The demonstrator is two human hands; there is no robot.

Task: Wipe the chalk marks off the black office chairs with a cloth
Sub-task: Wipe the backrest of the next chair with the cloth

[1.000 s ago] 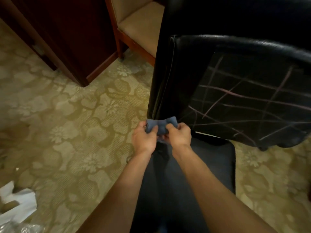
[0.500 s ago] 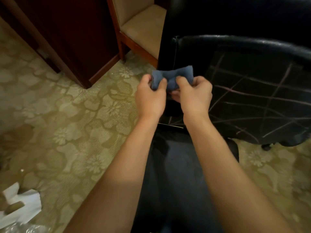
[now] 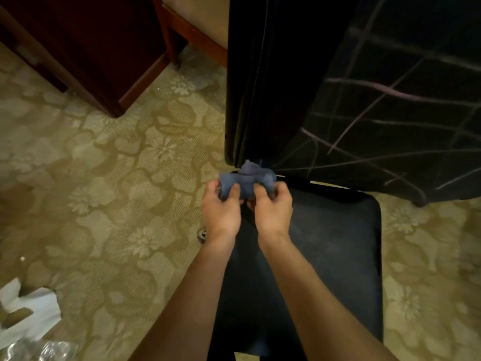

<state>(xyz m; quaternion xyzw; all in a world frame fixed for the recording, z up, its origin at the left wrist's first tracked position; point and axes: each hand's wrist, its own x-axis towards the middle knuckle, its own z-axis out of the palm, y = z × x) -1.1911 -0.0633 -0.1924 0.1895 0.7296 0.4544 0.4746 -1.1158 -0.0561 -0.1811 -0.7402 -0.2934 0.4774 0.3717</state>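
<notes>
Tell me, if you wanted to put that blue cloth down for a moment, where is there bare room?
The dark seat below both hands is bare on its right part. Open carpet lies between the wooden cabinet and the white paper scraps. It is crowded where the left hand and right hand bunch the cloth against the chalk-marked black chair.

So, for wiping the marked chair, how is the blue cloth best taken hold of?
Probably gather the bunched middle of the blue cloth into one palm, coming from the near side, where both hands already are. Now the left hand and right hand pinch its two ends, so the crumpled middle sticks up towards the chalk marks on the black chair.
</notes>
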